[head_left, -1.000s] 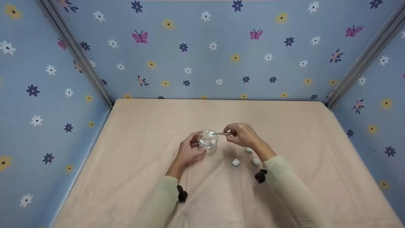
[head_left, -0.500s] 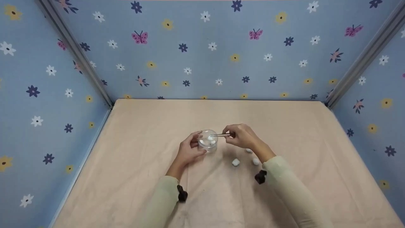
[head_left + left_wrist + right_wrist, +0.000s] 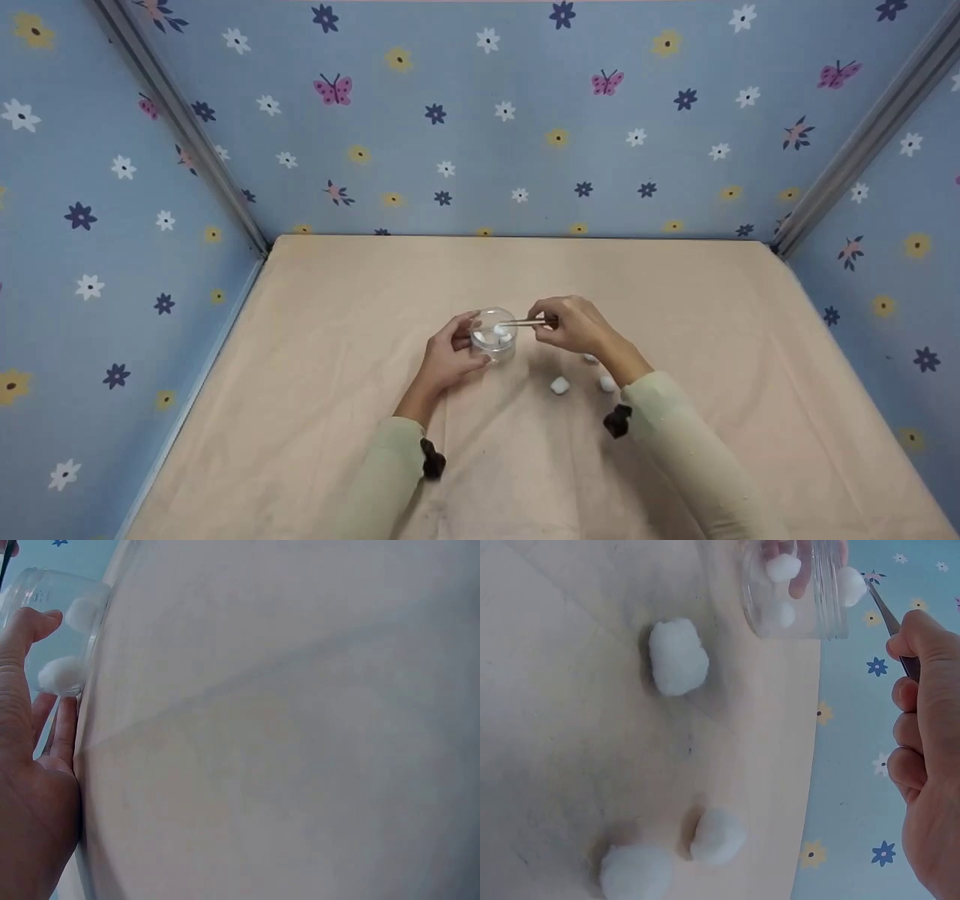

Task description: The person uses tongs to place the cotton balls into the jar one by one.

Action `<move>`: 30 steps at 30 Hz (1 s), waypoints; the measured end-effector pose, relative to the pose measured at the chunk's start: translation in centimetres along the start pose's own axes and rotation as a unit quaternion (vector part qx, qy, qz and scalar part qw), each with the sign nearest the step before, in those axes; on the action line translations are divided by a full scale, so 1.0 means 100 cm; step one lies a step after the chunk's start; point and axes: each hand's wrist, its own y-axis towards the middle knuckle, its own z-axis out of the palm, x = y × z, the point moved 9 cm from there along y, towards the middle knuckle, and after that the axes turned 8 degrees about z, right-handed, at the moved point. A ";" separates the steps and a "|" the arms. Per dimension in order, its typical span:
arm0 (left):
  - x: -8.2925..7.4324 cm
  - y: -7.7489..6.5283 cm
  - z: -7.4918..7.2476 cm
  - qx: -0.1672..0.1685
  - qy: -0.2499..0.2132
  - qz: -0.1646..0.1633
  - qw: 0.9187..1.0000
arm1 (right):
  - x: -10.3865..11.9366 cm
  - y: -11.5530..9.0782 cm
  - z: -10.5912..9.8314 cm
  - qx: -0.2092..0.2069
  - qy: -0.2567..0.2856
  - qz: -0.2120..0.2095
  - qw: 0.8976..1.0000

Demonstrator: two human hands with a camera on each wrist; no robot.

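A clear, wide-mouthed jar [image 3: 481, 350] stands on the cloth, and my left hand [image 3: 450, 354] holds its side between thumb and fingers. Two cotton balls lie inside; the right wrist view shows the upper cotton ball [image 3: 784, 568] and the lower cotton ball [image 3: 781, 614] through the wall. My right hand [image 3: 576, 324] pinches metal tweezers [image 3: 889, 619]. At their tips a white cotton ball [image 3: 852, 586] is held at the jar's mouth, just above the rim. In the left wrist view, my left thumb and fingers [image 3: 66, 724] lie around the jar.
Three loose cotton balls lie on the table right of the jar: the nearest cotton ball [image 3: 559, 385], a second cotton ball [image 3: 606, 384], and a third cotton ball [image 3: 591, 358] partly behind my right wrist. Flower-patterned walls [image 3: 480, 150] enclose the cloth-covered table [image 3: 360, 285].
The tweezers and their cotton ball have lowered slightly toward the jar's mouth, and my right hand has come down a little with them. My left hand and the jar have stayed in place.
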 end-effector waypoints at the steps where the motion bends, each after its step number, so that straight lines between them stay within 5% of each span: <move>1: 0.000 0.000 0.000 0.000 0.000 0.000 1.000 | 0.000 -0.001 0.000 -0.001 -0.001 -0.001 1.000; 30: 0.003 0.001 0.000 0.000 -0.009 -0.001 1.000 | -0.026 -0.020 -0.010 0.000 -0.005 0.031 0.999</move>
